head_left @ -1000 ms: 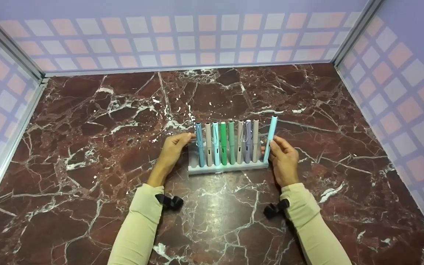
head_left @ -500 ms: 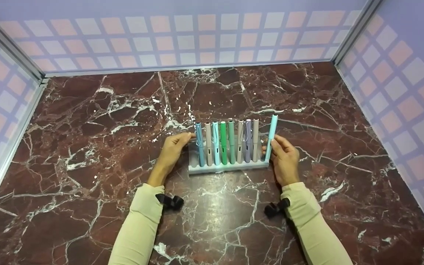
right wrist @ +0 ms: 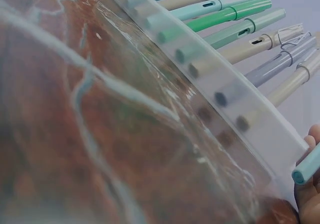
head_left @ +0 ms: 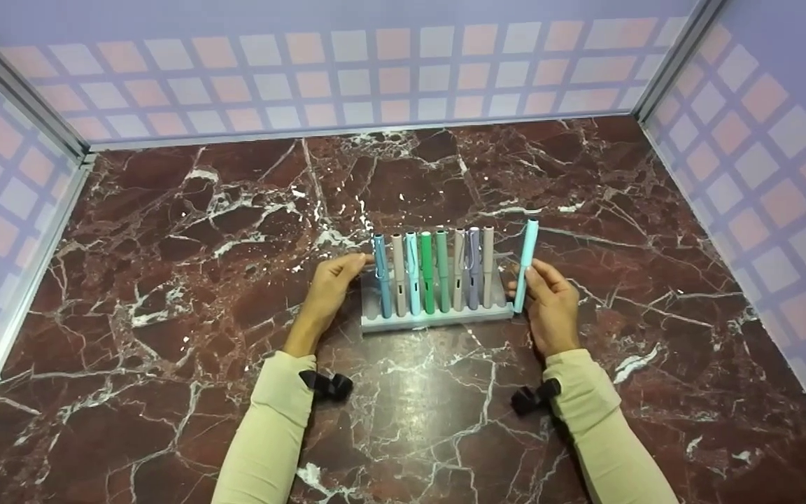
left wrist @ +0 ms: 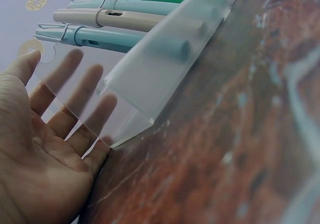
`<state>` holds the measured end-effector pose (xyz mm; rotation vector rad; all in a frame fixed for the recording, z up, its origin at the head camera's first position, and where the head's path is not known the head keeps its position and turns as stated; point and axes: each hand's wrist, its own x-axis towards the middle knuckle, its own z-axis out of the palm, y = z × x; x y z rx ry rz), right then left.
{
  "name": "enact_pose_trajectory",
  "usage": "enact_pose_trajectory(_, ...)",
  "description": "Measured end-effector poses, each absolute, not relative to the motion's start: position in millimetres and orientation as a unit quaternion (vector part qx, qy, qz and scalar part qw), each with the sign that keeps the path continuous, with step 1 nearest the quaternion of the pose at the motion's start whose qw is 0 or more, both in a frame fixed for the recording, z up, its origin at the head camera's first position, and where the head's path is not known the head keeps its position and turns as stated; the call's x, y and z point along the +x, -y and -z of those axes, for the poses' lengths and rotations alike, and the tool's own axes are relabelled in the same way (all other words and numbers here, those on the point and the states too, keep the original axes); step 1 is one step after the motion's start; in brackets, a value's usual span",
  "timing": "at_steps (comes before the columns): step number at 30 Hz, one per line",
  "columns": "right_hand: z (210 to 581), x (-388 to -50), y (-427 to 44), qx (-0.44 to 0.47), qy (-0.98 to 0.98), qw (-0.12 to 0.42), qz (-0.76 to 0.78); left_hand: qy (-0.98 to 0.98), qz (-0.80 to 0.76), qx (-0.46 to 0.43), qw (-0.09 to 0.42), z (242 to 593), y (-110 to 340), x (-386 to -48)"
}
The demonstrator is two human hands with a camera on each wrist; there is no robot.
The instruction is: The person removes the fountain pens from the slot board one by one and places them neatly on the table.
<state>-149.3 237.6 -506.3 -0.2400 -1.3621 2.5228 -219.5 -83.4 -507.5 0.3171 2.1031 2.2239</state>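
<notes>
A clear pen stand holds a row of several upright pens, among them a dark blue pen at the left end and a green pen. My left hand grips the stand's left edge. In the left wrist view its fingers show through the clear back panel, with the thumb at the upper edge. My right hand pinches a light blue pen just beyond the stand's right end, upright with a slight tilt. In the right wrist view that pen's lower end is beside the stand's end.
The stand rests on a dark red marbled tabletop with white veins. Low panels with a check pattern enclose the back and both sides. A black wrist strap device sits on each sleeve.
My right hand has moved slightly right with the light blue pen, from in front of the stand's right end to just past it. My left hand stays at the stand's edge.
</notes>
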Motion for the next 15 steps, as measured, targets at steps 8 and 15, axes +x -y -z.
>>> enact_pose_trajectory(8,508,-141,-244,-0.079,0.47,0.122,-0.871,-0.682,-0.723,0.103,0.038,509,84,-221)
enact_pose_trajectory(15,508,-133,-244,-0.085,0.486,0.131,-0.86,-0.683,-0.722,0.098,0.042,508,84,-220)
